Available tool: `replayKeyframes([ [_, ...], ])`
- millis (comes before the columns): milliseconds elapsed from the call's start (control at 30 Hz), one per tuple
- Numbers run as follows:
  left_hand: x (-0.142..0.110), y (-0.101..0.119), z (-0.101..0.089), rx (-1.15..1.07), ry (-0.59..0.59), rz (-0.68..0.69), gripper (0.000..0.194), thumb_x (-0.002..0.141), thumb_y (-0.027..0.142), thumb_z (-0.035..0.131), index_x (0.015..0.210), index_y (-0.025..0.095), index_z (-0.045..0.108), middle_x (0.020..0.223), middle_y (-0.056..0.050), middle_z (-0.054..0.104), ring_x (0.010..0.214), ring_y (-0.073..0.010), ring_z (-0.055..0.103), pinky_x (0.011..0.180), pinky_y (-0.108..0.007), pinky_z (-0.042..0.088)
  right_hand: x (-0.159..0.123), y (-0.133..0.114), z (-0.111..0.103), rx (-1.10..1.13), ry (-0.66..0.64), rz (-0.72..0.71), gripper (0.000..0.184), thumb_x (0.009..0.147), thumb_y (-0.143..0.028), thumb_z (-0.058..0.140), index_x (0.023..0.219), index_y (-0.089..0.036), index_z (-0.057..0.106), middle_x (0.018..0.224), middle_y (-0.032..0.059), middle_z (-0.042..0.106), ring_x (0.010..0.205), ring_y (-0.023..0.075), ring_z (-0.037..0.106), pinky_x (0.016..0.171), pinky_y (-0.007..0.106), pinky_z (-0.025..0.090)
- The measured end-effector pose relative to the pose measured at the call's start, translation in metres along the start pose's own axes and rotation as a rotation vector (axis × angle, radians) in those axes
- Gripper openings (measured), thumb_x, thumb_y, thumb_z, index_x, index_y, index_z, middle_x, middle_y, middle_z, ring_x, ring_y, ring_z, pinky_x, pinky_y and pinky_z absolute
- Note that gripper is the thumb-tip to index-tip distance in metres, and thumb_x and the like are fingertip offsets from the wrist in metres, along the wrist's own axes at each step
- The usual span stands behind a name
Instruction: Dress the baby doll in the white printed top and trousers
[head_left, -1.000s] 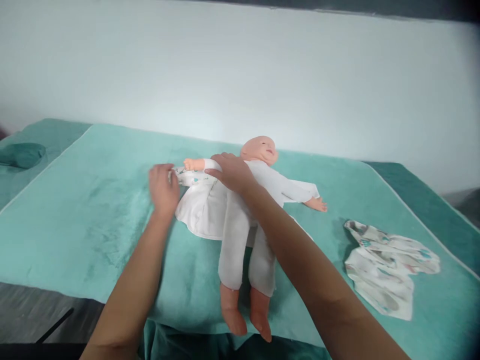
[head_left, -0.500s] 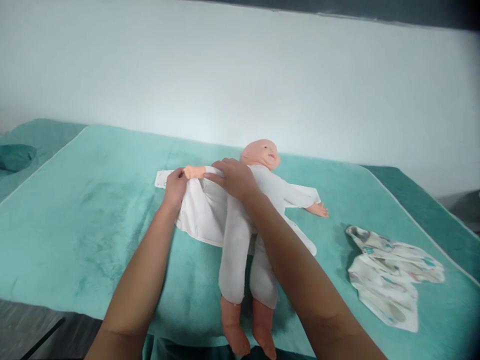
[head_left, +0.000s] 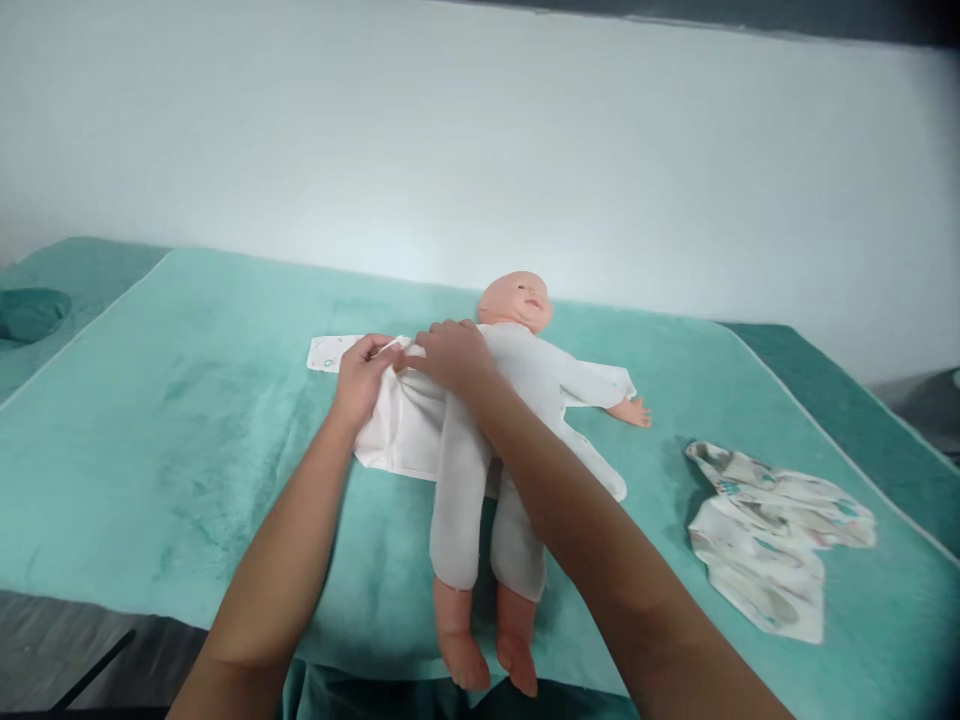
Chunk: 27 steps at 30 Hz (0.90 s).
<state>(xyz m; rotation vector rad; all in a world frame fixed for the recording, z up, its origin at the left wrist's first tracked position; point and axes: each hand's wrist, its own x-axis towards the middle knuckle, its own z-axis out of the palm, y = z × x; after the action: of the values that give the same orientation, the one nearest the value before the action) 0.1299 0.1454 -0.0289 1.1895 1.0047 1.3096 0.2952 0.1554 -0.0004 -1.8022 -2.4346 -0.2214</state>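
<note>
A baby doll (head_left: 517, 365) with a white cloth body lies on its back, its head toward the wall and its bare feet toward me. Spread beneath its torso is a white baby shirt (head_left: 409, 430), its sleeve ends reaching out on both sides. My left hand (head_left: 364, 380) pinches the shirt's cloth beside the doll's arm on the left. Close against it, my right hand (head_left: 454, 355) is closed around that same arm near the shirt's edge. The doll's hand on this side is hidden by cloth and fingers. Its other arm stretches out to the right.
Green plush covering (head_left: 225, 440) spreads over the table. A patterned baby garment (head_left: 772, 540) lies crumpled at the right. Behind the table rises a white wall (head_left: 375, 140). A dark green bundle (head_left: 34, 315) sits at the far left.
My left hand has moved right, bringing shirt cloth over the doll's hand, which showed before. My right hand has shifted slightly left along the arm.
</note>
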Motion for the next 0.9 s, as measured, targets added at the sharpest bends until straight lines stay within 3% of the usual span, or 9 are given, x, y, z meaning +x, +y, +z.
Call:
replayKeyframes([
  [100, -0.003, -0.004, 0.008, 0.070, -0.117, 0.006, 0.022, 0.083, 0.042, 0.072, 0.086, 0.021, 0.073, 0.075, 0.001, 0.061, 0.072, -0.0146, 0.053, 0.071, -0.027, 0.041, -0.005, -0.001, -0.009, 0.081, 0.046, 0.002, 0.028, 0.098, -0.034, 0.051, 0.107, -0.018, 0.072, 0.108, 0.0146, 0.072, 0.104, 0.0321, 0.063, 0.091, 0.044, 0.041],
  [167, -0.002, -0.006, 0.008, 0.083, -0.092, 0.001, 0.021, 0.085, 0.041, 0.070, 0.086, 0.021, 0.072, 0.072, 0.002, 0.058, 0.071, -0.0146, 0.051, 0.069, -0.027, 0.040, -0.019, 0.008, -0.019, 0.209, 0.174, 0.078, 0.029, 0.098, -0.031, 0.048, 0.114, -0.020, 0.070, 0.117, 0.0135, 0.071, 0.110, 0.0307, 0.062, 0.094, 0.042, 0.044],
  [233, 0.000, -0.008, 0.006, 0.074, -0.022, 0.002, 0.019, 0.087, 0.039, 0.067, 0.084, 0.021, 0.071, 0.073, 0.002, 0.057, 0.073, -0.0147, 0.051, 0.071, -0.026, 0.040, -0.042, 0.025, -0.027, 0.338, 0.360, 0.295, 0.035, 0.100, -0.033, 0.041, 0.123, -0.022, 0.066, 0.126, 0.0131, 0.068, 0.115, 0.0295, 0.061, 0.095, 0.041, 0.046],
  [300, 0.001, -0.008, 0.005, 0.057, 0.030, 0.005, 0.016, 0.087, 0.036, 0.066, 0.085, 0.020, 0.070, 0.076, 0.002, 0.058, 0.076, -0.0146, 0.052, 0.074, -0.026, 0.041, -0.069, 0.049, -0.030, 0.377, 0.467, 0.652, 0.040, 0.101, -0.035, 0.034, 0.123, -0.023, 0.066, 0.121, 0.0142, 0.069, 0.107, 0.0304, 0.063, 0.090, 0.043, 0.047],
  [367, 0.001, -0.009, 0.005, 0.049, 0.054, 0.010, 0.016, 0.087, 0.036, 0.065, 0.088, 0.021, 0.069, 0.078, 0.002, 0.059, 0.077, -0.0144, 0.052, 0.074, -0.025, 0.041, -0.094, 0.071, -0.026, 0.390, 0.360, 0.884, 0.042, 0.099, -0.043, 0.039, 0.121, -0.023, 0.069, 0.108, 0.0147, 0.073, 0.099, 0.0334, 0.065, 0.086, 0.045, 0.047],
  [433, -0.001, -0.009, 0.007, 0.053, 0.060, 0.013, 0.018, 0.088, 0.038, 0.065, 0.090, 0.021, 0.069, 0.078, 0.002, 0.059, 0.075, -0.0143, 0.052, 0.073, -0.025, 0.042, -0.114, 0.086, -0.020, 0.397, 0.236, 0.986, 0.047, 0.098, -0.051, 0.041, 0.122, -0.024, 0.071, 0.103, 0.0160, 0.075, 0.099, 0.0363, 0.066, 0.084, 0.046, 0.046],
  [633, -0.005, -0.009, 0.012, 0.040, 0.075, 0.020, 0.020, 0.088, 0.041, 0.067, 0.093, 0.022, 0.070, 0.078, 0.002, 0.059, 0.073, -0.0140, 0.052, 0.071, -0.025, 0.042, -0.132, 0.092, -0.007, 0.497, 0.213, 0.921, 0.058, 0.099, -0.058, 0.036, 0.136, -0.024, 0.067, 0.115, 0.0179, 0.076, 0.113, 0.0382, 0.066, 0.095, 0.049, 0.047],
  [800, -0.002, -0.010, 0.016, 0.006, 0.071, 0.033, 0.021, 0.089, 0.042, 0.066, 0.098, 0.023, 0.071, 0.082, 0.001, 0.061, 0.076, -0.0133, 0.054, 0.072, -0.023, 0.045, -0.127, 0.096, 0.003, 0.950, 0.322, 0.873, 0.061, 0.095, -0.055, 0.051, 0.146, -0.021, 0.057, 0.151, 0.0120, 0.058, 0.141, 0.0297, 0.052, 0.118, 0.045, 0.039],
  [900, 0.000, -0.008, 0.023, -0.011, 0.051, -0.005, 0.023, 0.089, 0.044, 0.066, 0.100, 0.025, 0.070, 0.082, 0.001, 0.060, 0.071, -0.0131, 0.053, 0.067, -0.023, 0.046, -0.126, 0.099, 0.008, 1.180, 0.343, 0.870, 0.068, 0.089, -0.057, 0.062, 0.148, -0.026, 0.055, 0.155, 0.0075, 0.054, 0.143, 0.0298, 0.050, 0.119, 0.045, 0.040],
])
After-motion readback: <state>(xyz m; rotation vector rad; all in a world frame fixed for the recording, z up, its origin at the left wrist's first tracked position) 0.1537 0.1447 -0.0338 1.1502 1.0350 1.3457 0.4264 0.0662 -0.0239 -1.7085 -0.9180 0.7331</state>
